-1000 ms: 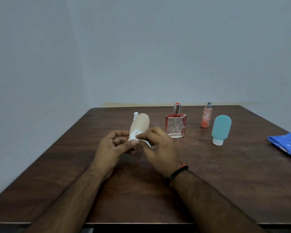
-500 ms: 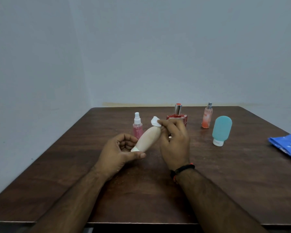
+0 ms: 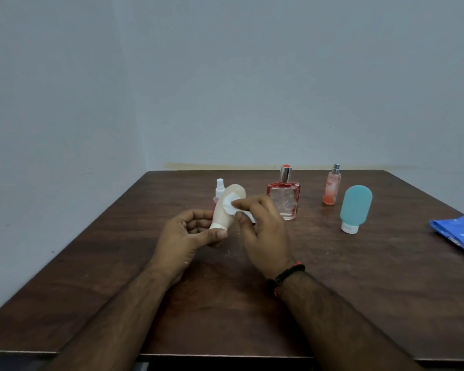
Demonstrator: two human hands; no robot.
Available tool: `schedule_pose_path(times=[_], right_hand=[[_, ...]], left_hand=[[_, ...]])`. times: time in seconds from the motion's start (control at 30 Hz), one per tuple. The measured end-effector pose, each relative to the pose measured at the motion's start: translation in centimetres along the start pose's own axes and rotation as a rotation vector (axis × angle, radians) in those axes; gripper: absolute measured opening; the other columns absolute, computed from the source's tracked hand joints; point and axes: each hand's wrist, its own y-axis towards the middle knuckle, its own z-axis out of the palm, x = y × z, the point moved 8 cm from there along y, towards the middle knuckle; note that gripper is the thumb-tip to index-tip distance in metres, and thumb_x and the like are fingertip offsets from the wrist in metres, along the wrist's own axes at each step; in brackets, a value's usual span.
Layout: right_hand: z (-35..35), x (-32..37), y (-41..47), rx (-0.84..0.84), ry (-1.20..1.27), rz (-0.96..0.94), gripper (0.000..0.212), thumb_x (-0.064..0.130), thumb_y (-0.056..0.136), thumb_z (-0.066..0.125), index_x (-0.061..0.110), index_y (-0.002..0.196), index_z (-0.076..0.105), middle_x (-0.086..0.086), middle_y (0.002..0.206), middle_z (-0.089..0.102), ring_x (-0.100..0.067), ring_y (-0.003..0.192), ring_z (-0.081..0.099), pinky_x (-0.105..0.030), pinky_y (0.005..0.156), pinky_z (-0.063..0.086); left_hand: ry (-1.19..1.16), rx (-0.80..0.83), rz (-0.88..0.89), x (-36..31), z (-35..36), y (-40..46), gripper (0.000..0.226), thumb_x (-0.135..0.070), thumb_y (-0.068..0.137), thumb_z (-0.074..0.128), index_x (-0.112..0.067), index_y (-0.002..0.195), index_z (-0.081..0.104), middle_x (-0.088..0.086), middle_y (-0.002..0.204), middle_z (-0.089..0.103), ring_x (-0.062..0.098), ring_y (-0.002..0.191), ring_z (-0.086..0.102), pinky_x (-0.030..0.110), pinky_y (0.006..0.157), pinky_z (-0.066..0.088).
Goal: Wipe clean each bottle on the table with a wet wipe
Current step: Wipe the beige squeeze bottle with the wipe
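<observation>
Left hand point(image 3: 184, 236): thumb and fingers grip the cap end of the beige bottle point(image 3: 229, 207).
Right hand point(image 3: 263, 231): fingers pinch the wet wipe point(image 3: 229, 206) against the bottle's upper side.

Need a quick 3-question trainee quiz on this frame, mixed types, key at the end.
1. True or false: the left hand holds the beige bottle by its cap end.
2. What does the right hand press on that bottle? A) the wipe B) the blue pack C) nothing
3. How many bottles stand on the table untouched?

Key
1. True.
2. A.
3. Four: the small spray bottle behind the beige one, the square perfume bottle, the orange spray bottle and the teal bottle.
</observation>
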Motion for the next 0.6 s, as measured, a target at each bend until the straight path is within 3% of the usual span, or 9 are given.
schedule_pose_path(times=[0.23, 0.43, 0.6], right_hand=[[1.7, 0.8, -0.4, 0.194, 0.083, -0.058, 0.021, 0.006, 0.089, 0.064, 0.017, 0.105, 0.072, 0.005, 0.098, 0.056, 0.002, 0.094, 0.052, -0.005, 0.079, 0.041], [1.6, 1.6, -0.3, 0.200, 0.121, -0.121, 0.023, -0.007, 0.087, 0.062, 0.008, 0.100, 0.074, -0.004, 0.093, 0.055, -0.008, 0.089, 0.054, -0.010, 0.080, 0.044], [2.2, 2.5, -0.8, 0.303, 0.116, -0.188, 0.026, -0.009, 0.085, 0.060, 0.007, 0.098, 0.075, -0.007, 0.094, 0.056, -0.012, 0.089, 0.054, -0.017, 0.079, 0.047]], left_hand=[[-0.051, -0.025, 0.019, 0.1, -0.6, 0.1, 0.064, -0.023, 0.048, 0.094, -0.003, 0.103, 0.070, 0.019, 0.094, 0.076, 0.033, 0.085, 0.075, 0.042, 0.072, 0.063], [-0.181, -0.022, -0.012, 0.0, -0.1, 0.1, 0.045, -0.036, 0.077, 0.072, 0.002, 0.100, 0.067, 0.021, 0.092, 0.074, 0.031, 0.080, 0.073, 0.041, 0.070, 0.064], [-0.173, -0.055, -0.030, 0.4, -0.7, 0.3, 0.023, -0.028, 0.065, 0.083, -0.014, 0.079, 0.072, 0.011, 0.073, 0.073, 0.022, 0.068, 0.072, 0.042, 0.070, 0.063]])
